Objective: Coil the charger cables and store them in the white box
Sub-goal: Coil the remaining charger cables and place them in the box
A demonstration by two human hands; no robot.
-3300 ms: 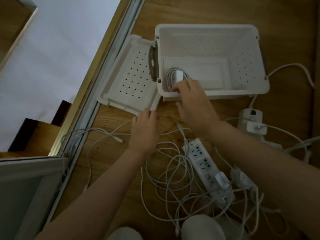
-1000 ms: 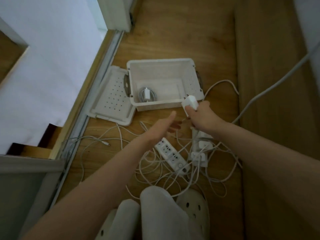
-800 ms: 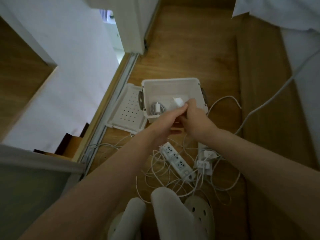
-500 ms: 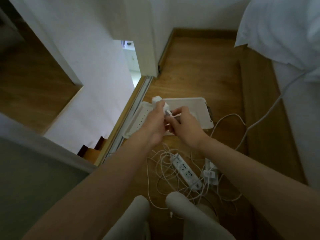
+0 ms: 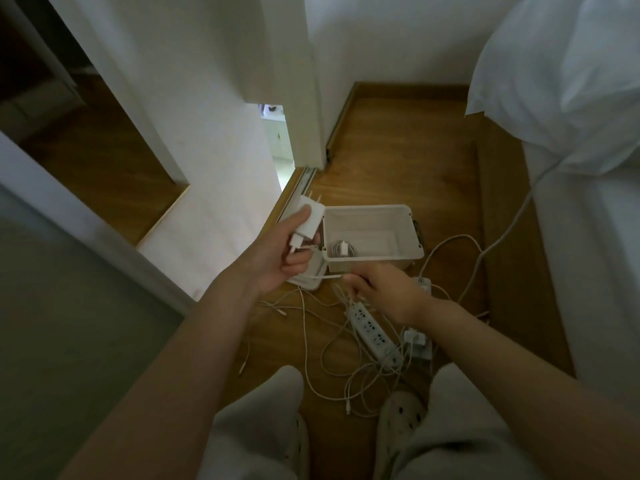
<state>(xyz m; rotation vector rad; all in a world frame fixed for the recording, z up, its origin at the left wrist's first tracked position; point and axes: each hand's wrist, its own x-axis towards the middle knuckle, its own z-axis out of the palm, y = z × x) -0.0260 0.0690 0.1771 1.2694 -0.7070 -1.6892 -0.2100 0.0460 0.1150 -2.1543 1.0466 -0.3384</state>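
The white charger plug (image 5: 309,219) is up off the floor, prongs pointing upward, gripped in the left hand (image 5: 277,261) just left of the white box (image 5: 374,258). Its cable (image 5: 325,277) runs down across to the right hand (image 5: 384,289), which pinches it between the fingertips, in front of the box's near wall. The hands are apart, the cord stretched between them. The box stands open on the wooden floor (image 5: 398,161), with one coiled charger (image 5: 342,249) lying in its near left corner. Its lid (image 5: 306,284) lies beside it, partly under the left hand. Nearer the person, loose cables (image 5: 360,375) tangle around a power strip (image 5: 372,336).
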